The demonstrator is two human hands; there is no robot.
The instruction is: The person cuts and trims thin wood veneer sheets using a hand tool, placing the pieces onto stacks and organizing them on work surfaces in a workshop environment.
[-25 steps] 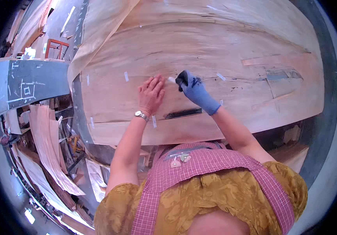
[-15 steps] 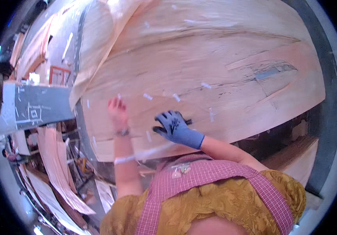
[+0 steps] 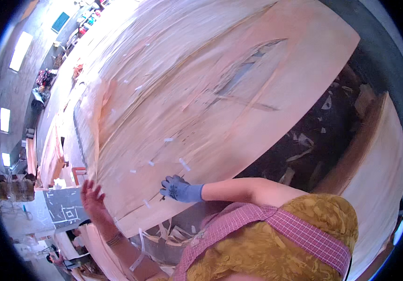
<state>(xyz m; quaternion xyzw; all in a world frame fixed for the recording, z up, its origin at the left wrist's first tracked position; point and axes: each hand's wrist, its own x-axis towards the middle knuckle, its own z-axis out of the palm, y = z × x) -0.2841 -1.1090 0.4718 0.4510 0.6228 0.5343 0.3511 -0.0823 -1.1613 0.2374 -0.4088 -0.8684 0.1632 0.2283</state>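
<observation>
A large, pale wood veneer sheet (image 3: 201, 150) with grain lines and a long split (image 3: 243, 77) lies in front of me. Short white tape strips (image 3: 184, 164) are stuck across it. My bare left hand (image 3: 96, 201) is raised beside the sheet's left edge, fingers apart and holding nothing. White tape (image 3: 137, 262) clings to my left forearm. My right hand (image 3: 181, 189), in a blue-grey glove with dark fingertips, rests on the sheet near its close edge, fingers curled. A small dark bit shows under it; what it grips is hidden.
Dark space with veneer scraps (image 3: 304, 140) lies right of the sheet, beside another stack of veneer (image 3: 374, 173). More scraps (image 3: 175, 232) are below the near edge. A grey surface with chalk-like marks (image 3: 63, 208) stands at left. Another person (image 3: 58, 260) is far off at lower left.
My view has turned, so the sheet now slants and its right side shows more. My left hand has moved off to the left. My gloved right hand has shifted left along the near edge.
</observation>
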